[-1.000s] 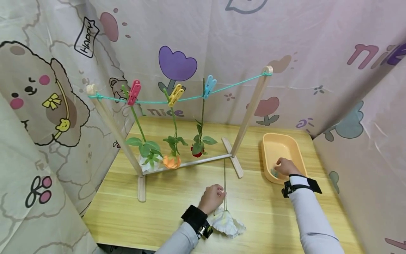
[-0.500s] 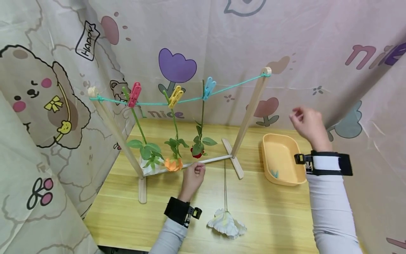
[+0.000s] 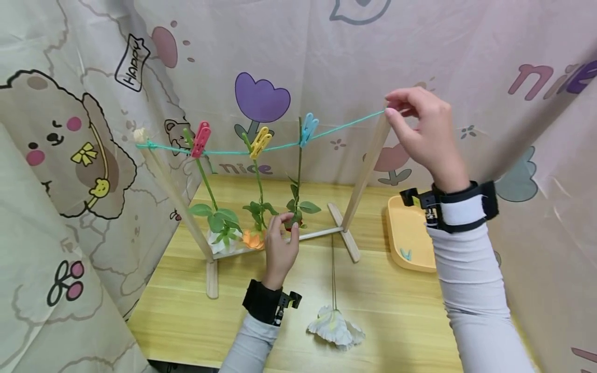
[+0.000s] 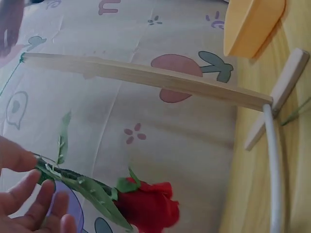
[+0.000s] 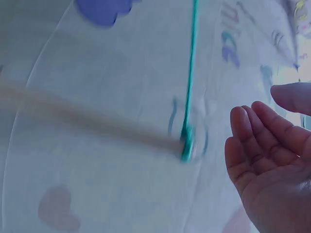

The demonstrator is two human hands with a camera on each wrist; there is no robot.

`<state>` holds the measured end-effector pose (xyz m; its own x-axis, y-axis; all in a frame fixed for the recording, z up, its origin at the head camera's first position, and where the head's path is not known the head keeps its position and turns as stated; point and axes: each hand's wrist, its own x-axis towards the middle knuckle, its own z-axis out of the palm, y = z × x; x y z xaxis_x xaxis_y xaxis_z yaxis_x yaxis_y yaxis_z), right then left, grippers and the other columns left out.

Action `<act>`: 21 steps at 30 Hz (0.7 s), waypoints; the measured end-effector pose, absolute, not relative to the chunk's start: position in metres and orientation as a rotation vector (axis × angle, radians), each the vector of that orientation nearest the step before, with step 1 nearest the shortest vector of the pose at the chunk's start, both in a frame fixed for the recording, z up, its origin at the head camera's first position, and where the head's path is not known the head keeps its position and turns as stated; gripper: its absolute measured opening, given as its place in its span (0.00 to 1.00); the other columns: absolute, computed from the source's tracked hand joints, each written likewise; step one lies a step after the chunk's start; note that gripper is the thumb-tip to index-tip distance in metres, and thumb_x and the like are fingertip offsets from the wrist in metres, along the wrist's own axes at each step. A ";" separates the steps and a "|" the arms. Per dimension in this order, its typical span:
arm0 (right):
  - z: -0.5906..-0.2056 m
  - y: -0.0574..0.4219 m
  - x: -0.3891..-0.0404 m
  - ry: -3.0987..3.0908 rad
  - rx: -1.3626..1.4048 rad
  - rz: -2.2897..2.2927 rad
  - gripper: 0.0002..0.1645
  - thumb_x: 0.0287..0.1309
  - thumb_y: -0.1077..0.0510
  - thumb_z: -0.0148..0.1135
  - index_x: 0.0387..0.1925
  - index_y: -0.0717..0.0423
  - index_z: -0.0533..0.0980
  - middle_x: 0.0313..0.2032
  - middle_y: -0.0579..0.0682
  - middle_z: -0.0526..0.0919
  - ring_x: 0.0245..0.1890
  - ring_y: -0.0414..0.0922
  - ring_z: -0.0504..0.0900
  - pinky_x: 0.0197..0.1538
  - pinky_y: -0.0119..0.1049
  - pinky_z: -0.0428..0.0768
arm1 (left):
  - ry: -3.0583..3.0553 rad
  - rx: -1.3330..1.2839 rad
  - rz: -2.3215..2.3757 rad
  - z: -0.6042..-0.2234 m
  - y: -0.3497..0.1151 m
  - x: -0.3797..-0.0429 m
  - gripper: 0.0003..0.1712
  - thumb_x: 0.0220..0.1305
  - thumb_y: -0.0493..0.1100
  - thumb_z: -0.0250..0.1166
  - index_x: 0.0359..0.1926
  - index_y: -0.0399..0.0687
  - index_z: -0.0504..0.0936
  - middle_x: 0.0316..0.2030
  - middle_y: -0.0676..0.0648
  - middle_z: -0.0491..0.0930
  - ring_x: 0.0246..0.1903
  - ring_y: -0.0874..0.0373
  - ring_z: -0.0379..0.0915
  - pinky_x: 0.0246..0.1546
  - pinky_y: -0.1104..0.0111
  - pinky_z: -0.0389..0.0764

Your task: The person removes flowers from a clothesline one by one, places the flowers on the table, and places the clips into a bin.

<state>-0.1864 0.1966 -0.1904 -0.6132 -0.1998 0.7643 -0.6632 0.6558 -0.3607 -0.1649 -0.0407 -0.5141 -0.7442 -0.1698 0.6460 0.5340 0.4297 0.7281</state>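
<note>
My left hand (image 3: 281,254) is at the hanging red rose (image 4: 150,206), thumb and fingers spread on either side of its leafy stem; whether they touch it I cannot tell. A blue clothespin (image 3: 309,129) fixes that rose upside down to a green cord (image 3: 347,126). My right hand (image 3: 426,132) is beside the top of the right wooden post (image 3: 368,168). In the right wrist view its fingers are loosely bent, with nothing between them. Pink (image 3: 200,140) and yellow (image 3: 260,143) clothespins hold a white flower (image 3: 223,242) and an orange flower (image 3: 252,239), also head down.
On the table's near part lies a loose white flower (image 3: 333,329), its long stem pointing to the back. A yellow tray (image 3: 394,233) at the right contains a small blue clothespin (image 3: 406,254). The left post (image 3: 174,199) and the low white bar (image 3: 322,234) complete the frame.
My right hand has risen out of the tray and moved left to the right post's top. My left hand has left the loose white flower and gone up to the red rose, its fingers spreading.
</note>
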 end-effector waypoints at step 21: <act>-0.203 0.113 -0.210 -2.434 1.097 0.894 0.21 0.67 0.62 0.48 0.60 0.65 0.69 0.52 0.60 0.76 0.50 0.52 0.79 0.55 0.42 0.77 | -2.092 -0.238 -1.451 -0.402 -0.018 -0.162 0.26 0.70 0.38 0.51 0.66 0.34 0.60 0.61 0.35 0.67 0.63 0.44 0.62 0.63 0.54 0.67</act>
<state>-0.2096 0.1133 -0.2033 -0.6517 -0.5545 0.5176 -0.7577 0.5079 -0.4098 -0.1617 -0.0179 -0.4022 -0.8179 -0.1738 0.5484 0.4528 0.3936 0.8000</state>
